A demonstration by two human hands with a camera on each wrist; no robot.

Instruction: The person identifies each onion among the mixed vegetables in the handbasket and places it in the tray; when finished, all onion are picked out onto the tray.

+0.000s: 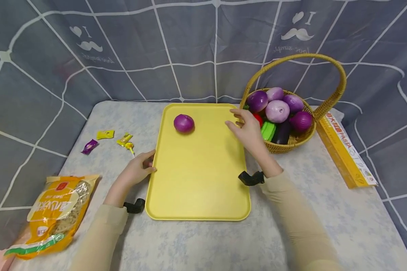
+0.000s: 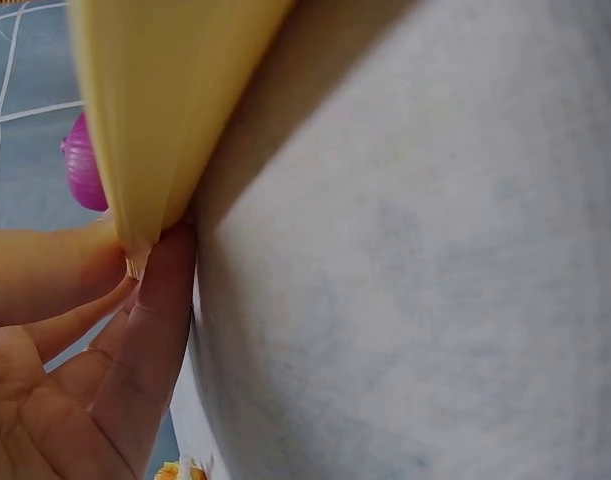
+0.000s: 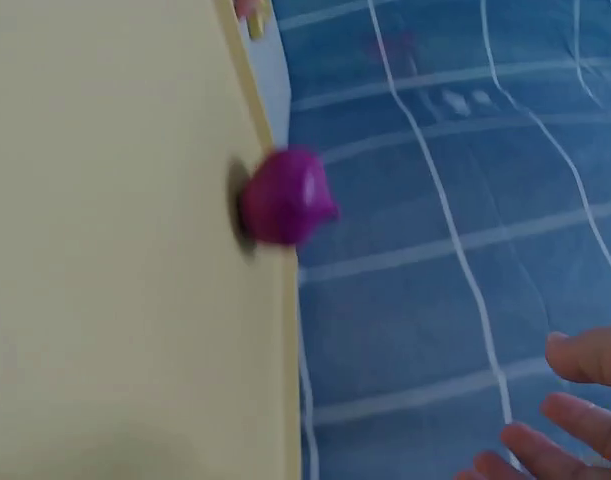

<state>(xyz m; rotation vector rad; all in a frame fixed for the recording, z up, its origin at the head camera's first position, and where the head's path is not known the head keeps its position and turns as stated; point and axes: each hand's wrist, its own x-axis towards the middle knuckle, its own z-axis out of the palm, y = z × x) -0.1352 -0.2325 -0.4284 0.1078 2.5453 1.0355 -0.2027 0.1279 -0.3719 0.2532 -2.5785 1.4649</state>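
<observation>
A yellow tray (image 1: 196,177) lies on the table, with one purple onion (image 1: 184,124) near its far left corner. At the tray's left edge my left hand (image 1: 135,169) pinches the rim; in the left wrist view the thumb (image 2: 55,268) and a finger meet on either side of it. My right hand (image 1: 248,130) hovers over the tray's right edge beside the wicker basket (image 1: 288,149), fingers apart and holding nothing. In the right wrist view its fingers (image 3: 585,420) spread well away from the onion (image 3: 283,198).
The tall-handled basket holds several purple vegetables (image 1: 277,111), a green one (image 1: 268,131) and something red. Right of it lies a pasta box (image 1: 347,152). On the left are wrapped candies (image 1: 105,134), a lollipop (image 1: 129,146) and an orange food bag (image 1: 55,214). A grey curtain (image 1: 196,49) surrounds the table.
</observation>
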